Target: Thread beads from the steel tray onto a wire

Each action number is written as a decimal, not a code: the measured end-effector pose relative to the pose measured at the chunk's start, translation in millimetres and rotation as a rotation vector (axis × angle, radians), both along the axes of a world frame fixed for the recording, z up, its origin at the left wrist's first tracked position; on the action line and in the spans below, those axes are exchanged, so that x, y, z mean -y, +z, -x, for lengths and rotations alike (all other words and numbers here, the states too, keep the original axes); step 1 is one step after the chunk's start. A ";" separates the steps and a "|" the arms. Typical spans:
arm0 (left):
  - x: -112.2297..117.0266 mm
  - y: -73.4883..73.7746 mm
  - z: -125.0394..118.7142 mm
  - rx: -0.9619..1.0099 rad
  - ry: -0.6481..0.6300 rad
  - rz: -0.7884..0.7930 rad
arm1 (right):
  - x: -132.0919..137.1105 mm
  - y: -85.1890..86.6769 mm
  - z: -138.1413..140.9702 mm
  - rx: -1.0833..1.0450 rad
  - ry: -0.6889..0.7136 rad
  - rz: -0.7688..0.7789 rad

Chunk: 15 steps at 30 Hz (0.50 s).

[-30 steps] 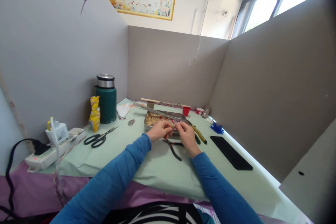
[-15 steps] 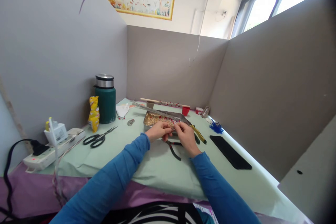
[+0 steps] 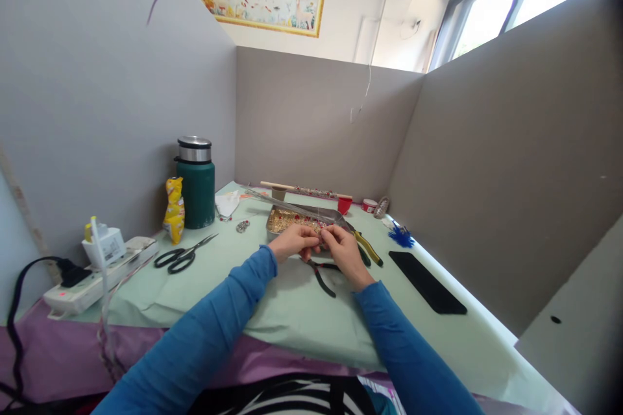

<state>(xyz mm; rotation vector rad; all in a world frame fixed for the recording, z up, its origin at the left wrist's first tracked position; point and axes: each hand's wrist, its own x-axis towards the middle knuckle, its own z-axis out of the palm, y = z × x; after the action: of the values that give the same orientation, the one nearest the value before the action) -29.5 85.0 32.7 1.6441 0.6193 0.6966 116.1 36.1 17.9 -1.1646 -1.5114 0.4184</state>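
My left hand [image 3: 293, 244] and my right hand [image 3: 343, 249] meet fingertip to fingertip at the near edge of a metal tray [image 3: 272, 217] filled with small gold and red beads. Both hands are pinched shut on something tiny that I cannot make out. A pair of dark-handled pliers [image 3: 322, 275] lies on the green mat just under my hands. Yellow-handled pliers [image 3: 370, 248] lie to the right of my right hand. Both forearms wear blue sleeves.
Black scissors [image 3: 181, 257] lie to the left, with a green flask [image 3: 195, 184] and a yellow packet [image 3: 175, 209] behind them. A white power strip [image 3: 92, 279] sits at far left. A black flat strip [image 3: 426, 281] lies right. Grey partition walls enclose the table.
My hands have stayed at the tray's near edge, with only small shifts of the fingers. Nothing else has moved.
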 end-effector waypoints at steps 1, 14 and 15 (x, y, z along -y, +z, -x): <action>-0.9 -0.6 0.6 0.016 -0.024 0.015 | 0.0 0.7 -0.2 -0.027 0.013 0.018; -4.8 -4.4 -0.5 -0.022 0.030 0.075 | 1.6 0.4 0.6 0.199 -0.016 -0.137; -5.0 -4.8 -0.9 -0.030 0.042 0.071 | 0.9 -0.2 0.4 0.202 -0.020 -0.132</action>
<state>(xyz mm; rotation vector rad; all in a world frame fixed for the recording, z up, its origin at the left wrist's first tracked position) -28.6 89.9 27.8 1.5825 0.6937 0.6742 115.7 35.2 17.7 -1.1430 -1.6732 0.1877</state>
